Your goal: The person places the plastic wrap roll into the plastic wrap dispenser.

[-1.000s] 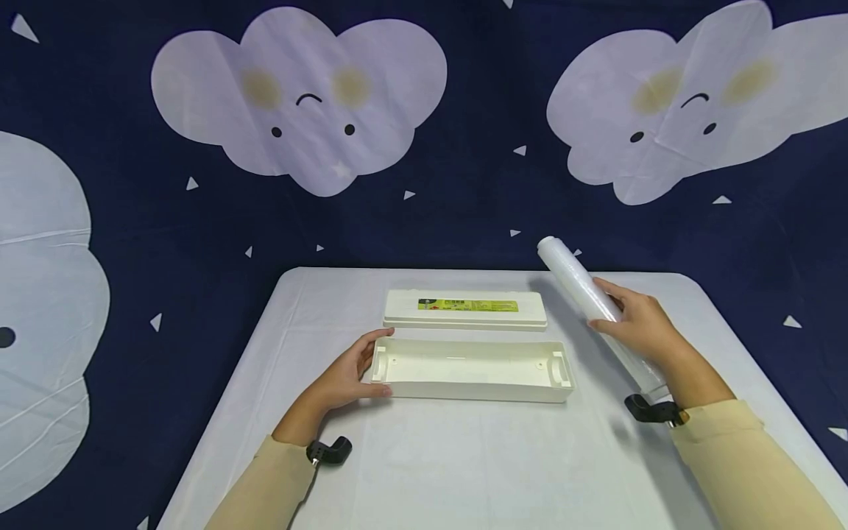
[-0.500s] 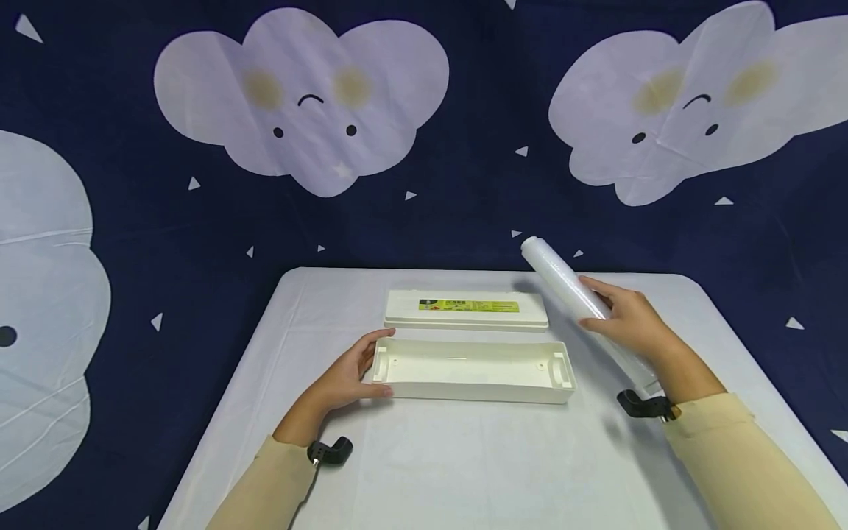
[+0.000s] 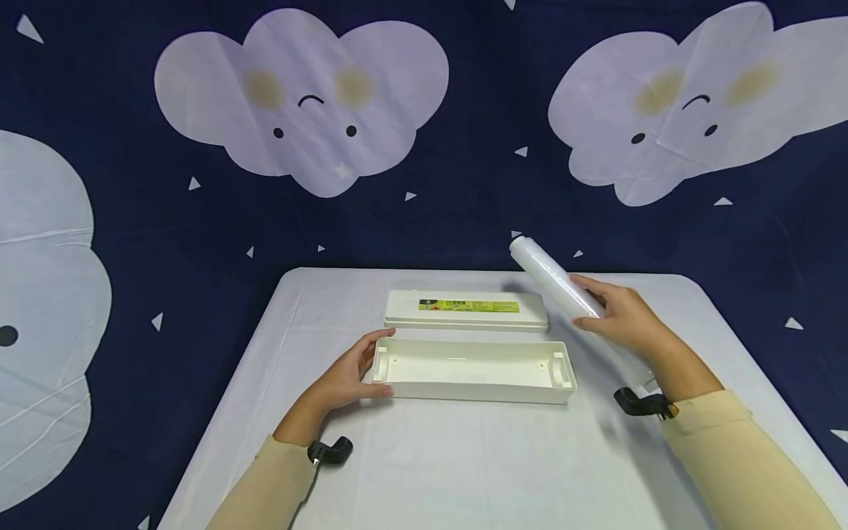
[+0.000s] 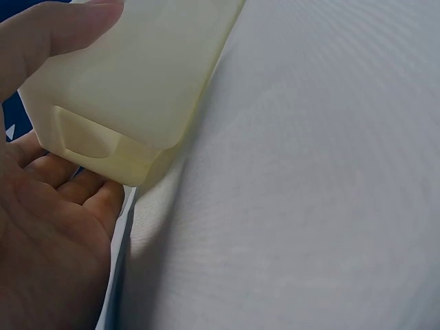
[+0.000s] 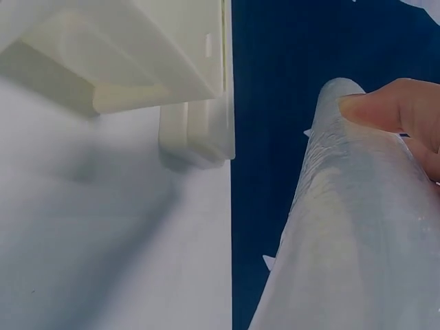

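An open, cream plastic box [image 3: 473, 391] lies lengthwise on the table, its long trough bare inside. My left hand [image 3: 341, 379] holds its left end, thumb on the front wall and fingers round the back corner. In the left wrist view the thumb [image 4: 86, 27] presses the box wall [image 4: 130, 75], with the fingers behind its end. To the right, my right hand [image 3: 626, 316] grips a roll of cling film [image 3: 553, 276] around its middle, tilted above the table with its far end pointing up and left. In the right wrist view the thumb lies along the roll [image 5: 357, 227].
Behind the box lies a matching cream lid [image 3: 464, 318] with a yellow-green label. Both rest on a white-covered table [image 3: 437, 464] with rounded back corners. A dark blue cloth [image 3: 490, 213] with clouds hangs behind. A black wrist-camera mount [image 3: 330, 450] sits on each wrist.
My right hand has moved a little to the left with the roll of cling film, bringing it nearer the box. My left hand and the box have stayed put.
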{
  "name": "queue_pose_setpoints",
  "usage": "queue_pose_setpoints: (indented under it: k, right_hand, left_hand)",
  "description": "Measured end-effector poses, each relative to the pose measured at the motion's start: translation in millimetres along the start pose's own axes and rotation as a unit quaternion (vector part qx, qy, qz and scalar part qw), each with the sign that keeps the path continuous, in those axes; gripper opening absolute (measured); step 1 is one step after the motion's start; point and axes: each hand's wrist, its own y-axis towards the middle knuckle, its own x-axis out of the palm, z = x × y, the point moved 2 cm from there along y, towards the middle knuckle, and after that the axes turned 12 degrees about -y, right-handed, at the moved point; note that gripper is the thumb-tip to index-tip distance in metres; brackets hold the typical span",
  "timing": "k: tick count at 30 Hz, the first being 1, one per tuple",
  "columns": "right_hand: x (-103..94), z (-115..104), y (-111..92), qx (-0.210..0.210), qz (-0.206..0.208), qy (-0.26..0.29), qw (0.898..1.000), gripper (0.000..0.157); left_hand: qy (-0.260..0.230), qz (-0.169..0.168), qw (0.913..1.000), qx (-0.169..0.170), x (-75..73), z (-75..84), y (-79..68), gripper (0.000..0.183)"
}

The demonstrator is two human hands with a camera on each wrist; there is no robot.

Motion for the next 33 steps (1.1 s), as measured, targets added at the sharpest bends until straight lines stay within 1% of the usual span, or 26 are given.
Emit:
queue_pose_setpoints:
  k: [12,22,26,33]
  right_hand:
    - [2.4,-11.8,2.7,-0.048,0.003,0.017,0.999,0.078]
    - [3.1,-22.3,4.2,-0.085,-0.002,0.038,0.996,0.077]
    - [5.0,-25.6,4.1,-0.086,-0.020,0.049,0.995,0.077]
    - [8.7,-28.3,4.7,-0.083,-0.060,0.048,0.994,0.077]
  left_hand:
    - [-0.001,0.008,1.0000,-0.004,1.2,0.5,0.2,0.111]
    - [-0.006,-0.001,1.0000,0.000,-0.5,-0.8,-0.3,0.111]
    - [-0.005,-0.001,1.0000,0.001,-0.8,-0.8,0.0,0.110]
    - [-0.007,-0.002,1.0000,0.003,-0.6,-0.4,-0.1,0.110]
